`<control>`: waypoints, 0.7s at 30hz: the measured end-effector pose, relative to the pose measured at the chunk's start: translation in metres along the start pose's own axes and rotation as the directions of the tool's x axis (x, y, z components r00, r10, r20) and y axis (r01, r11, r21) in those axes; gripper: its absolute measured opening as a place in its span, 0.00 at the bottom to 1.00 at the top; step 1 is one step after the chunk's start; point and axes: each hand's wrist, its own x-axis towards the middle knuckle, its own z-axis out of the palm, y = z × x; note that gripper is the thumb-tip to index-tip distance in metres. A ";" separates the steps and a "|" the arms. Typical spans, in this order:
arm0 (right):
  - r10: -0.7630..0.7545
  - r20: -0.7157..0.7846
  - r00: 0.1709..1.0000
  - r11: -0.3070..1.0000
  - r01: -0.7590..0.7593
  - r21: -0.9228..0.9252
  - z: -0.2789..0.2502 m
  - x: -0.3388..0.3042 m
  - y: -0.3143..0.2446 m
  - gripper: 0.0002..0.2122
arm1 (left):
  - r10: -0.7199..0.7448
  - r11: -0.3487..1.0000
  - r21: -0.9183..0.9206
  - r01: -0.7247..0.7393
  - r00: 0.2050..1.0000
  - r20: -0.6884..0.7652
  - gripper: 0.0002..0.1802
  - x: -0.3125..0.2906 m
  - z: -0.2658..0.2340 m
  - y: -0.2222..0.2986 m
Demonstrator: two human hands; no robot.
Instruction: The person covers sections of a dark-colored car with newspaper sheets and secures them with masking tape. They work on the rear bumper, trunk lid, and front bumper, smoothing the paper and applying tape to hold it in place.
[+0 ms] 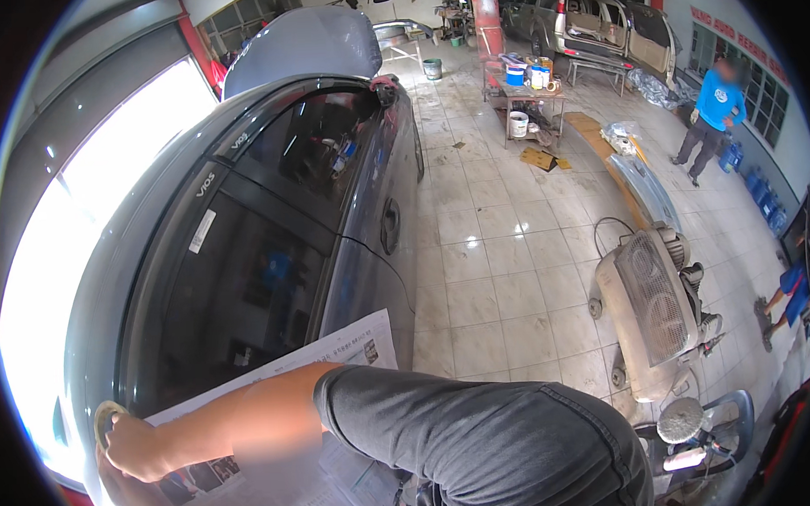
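My right arm, in a dark grey sleeve, reaches across to the lower left. There my right hand (pixel 137 448) is closed on a tan ring that looks like a roll of masking tape (pixel 102 426), held against the car's edge. Beneath it, what looks like my left hand (pixel 132 496) shows as a pale blurred shape; its fingers cannot be made out. A newspaper sheet (pixel 383 332) spreads over the lower part of the grey car's rear door, partly hidden by my arm. The dark rear window (pixel 237 303) lies just beyond the sheet.
The grey car (pixel 371 294) fills the left side, its hood (pixel 304 47) raised. Right of it stand an air compressor (pixel 648 307), a polisher (pixel 680 419) on a chair and a cart (pixel 538 97) with cans. A person in blue (pixel 719 104) stands farther off; another (pixel 792 288) is partly visible at the right rim.
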 end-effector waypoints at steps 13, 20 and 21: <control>-0.090 -0.289 0.953 0.961 0.159 0.225 -0.050 -0.045 0.002 0.08 | 0.075 0.986 0.135 -0.095 0.987 0.144 0.16 0.011 -0.014 -0.003; -0.071 -0.275 0.959 0.971 0.130 0.203 -0.067 -0.045 -0.006 0.12 | -0.150 0.897 -0.375 0.233 0.960 0.237 0.28 0.006 -0.011 0.027; -0.060 -0.223 0.973 0.972 0.107 0.207 -0.069 -0.047 -0.006 0.13 | -0.137 0.941 -0.287 0.180 0.977 0.166 0.27 0.006 -0.010 0.030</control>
